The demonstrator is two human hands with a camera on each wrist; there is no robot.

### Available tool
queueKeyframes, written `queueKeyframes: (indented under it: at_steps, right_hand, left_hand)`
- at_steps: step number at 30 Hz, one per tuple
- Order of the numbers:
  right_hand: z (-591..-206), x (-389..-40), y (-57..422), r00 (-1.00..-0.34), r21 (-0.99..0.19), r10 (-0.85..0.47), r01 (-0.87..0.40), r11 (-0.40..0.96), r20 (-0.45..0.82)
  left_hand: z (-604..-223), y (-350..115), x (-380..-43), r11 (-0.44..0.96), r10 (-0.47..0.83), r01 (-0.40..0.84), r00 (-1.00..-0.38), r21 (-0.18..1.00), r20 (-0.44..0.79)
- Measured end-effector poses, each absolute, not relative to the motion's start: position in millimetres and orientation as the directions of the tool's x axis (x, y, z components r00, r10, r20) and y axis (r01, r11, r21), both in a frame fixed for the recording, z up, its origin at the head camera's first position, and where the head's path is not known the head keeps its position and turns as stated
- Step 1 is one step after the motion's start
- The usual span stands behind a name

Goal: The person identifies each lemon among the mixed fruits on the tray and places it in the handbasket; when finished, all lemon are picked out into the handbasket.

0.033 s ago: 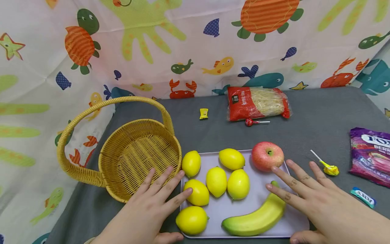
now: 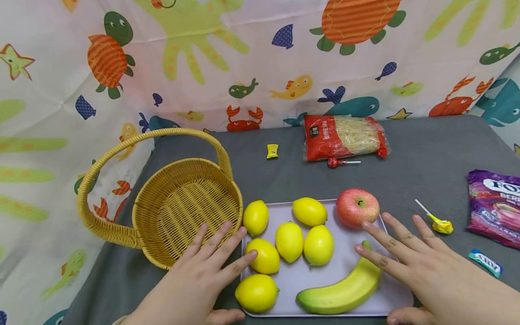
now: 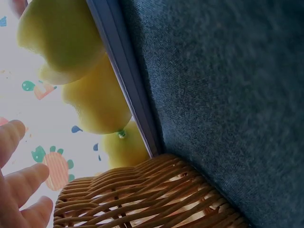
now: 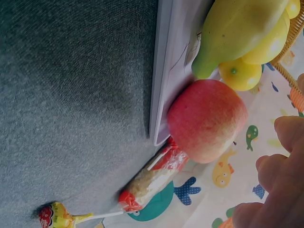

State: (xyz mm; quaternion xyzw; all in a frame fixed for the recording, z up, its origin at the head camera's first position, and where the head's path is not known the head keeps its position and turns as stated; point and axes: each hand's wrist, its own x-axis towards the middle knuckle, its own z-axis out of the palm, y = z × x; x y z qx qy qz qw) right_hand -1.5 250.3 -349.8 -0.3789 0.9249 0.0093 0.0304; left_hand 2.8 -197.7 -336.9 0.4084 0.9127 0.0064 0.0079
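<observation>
Indoor spot, rm type unclear: cartoon sea-animal curtain (image 2: 260, 58) round back & sides of grey tbl (image 2: 414, 171).

Six lemons (image 2: 289, 241), red apple (image 2: 357, 208), curved banana (image 2: 343, 289) on tray (image 2: 292, 282); basket (image 2: 192, 205) beside.

Holds the left hand (image 2: 199, 275) and the right hand (image 2: 426, 266) out in front, well apart, backs uppermost in the head view. Slants the left hand up and to the right from the bottom edge, with four fingers (image 2: 228, 247) spread and nearly straight and the thumb (image 2: 226, 316) set out sideways below them. Slants the right hand up and to the left from the lower right corner, with the forearm (image 2: 493, 300) cut off by the frame, the right fingers (image 2: 387, 241) likewise fanned, and the right thumb (image 2: 408, 315) pointing inward. Shows three left fingertips (image 3: 34, 178) at the lower left of the left wrist view and several right fingertips (image 4: 271, 168) at the lower right of the right wrist view.
</observation>
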Motion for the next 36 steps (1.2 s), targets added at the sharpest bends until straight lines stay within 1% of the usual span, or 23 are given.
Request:
queueKeyframes:
  at_steps: [7, 11, 14, 17, 19, 21, 23, 25, 28, 29, 31, 33, 35, 36]
  right_hand:
    - [-352, -3, 247, -0.715, -0.038, -0.687, -0.689, 0.724, -0.128]
    - [-353, -4, 246, -0.715, -0.045, -0.682, -0.684, 0.728, -0.155]
    - [-352, -5, 241, -0.725, -0.087, -0.672, -0.667, 0.740, -0.151]
    - [-348, -8, 232, -0.761, -0.176, -0.646, -0.629, 0.757, -0.058]
    - [-345, -11, 222, -0.778, -0.248, -0.626, -0.618, 0.746, 0.055]
    - [-343, -15, 212, -0.775, -0.321, -0.610, -0.626, 0.710, 0.162]
    - [-344, -21, 201, -0.751, -0.364, -0.618, -0.656, 0.661, 0.232]
    - [-345, -27, 191, -0.720, -0.380, -0.644, -0.689, 0.617, 0.260]
    - [-347, -37, 176, -0.659, -0.378, -0.711, -0.740, 0.556, 0.246]
    - [-348, -40, 173, -0.636, -0.374, -0.734, -0.757, 0.535, 0.237]
    - [-349, -47, 168, -0.594, -0.367, -0.774, -0.785, 0.499, 0.219]
    - [-350, -53, 165, -0.565, -0.358, -0.798, -0.803, 0.476, 0.208]
    - [-352, -57, 164, -0.555, -0.345, -0.807, -0.811, 0.472, 0.202]
    - [-352, -58, 163, -0.556, -0.344, -0.807, -0.811, 0.474, 0.198]
  left_hand:
    - [-335, -202, 8, 0.686, 0.727, 0.727, -0.686, 0.010, -0.038]
    - [-333, -204, 11, 0.687, 0.727, 0.727, -0.687, 0.004, -0.005]
    - [-329, -208, 12, 0.686, 0.723, 0.728, -0.679, -0.017, 0.127]
    - [-322, -213, 12, 0.706, 0.671, 0.706, -0.646, -0.048, 0.364]
    - [-318, -218, 12, 0.730, 0.602, 0.680, -0.597, -0.064, 0.530]
    - [-315, -223, 10, 0.751, 0.520, 0.657, -0.533, -0.060, 0.668]
    - [-315, -229, 9, 0.770, 0.435, 0.636, -0.469, -0.048, 0.768]
    - [-318, -236, 10, 0.797, 0.347, 0.604, -0.430, -0.020, 0.834]
    - [-325, -247, 13, 0.825, 0.237, 0.562, -0.437, 0.058, 0.868]
    - [-328, -251, 15, 0.829, 0.222, 0.554, -0.456, 0.080, 0.862]
    - [-334, -258, 19, 0.835, 0.226, 0.538, -0.522, 0.112, 0.823]
    - [-340, -264, 23, 0.835, 0.247, 0.534, -0.582, 0.135, 0.775]
    - [-346, -267, 27, 0.849, 0.259, 0.506, -0.651, 0.153, 0.713]
    - [-349, -269, 29, 0.857, 0.258, 0.490, -0.675, 0.159, 0.691]
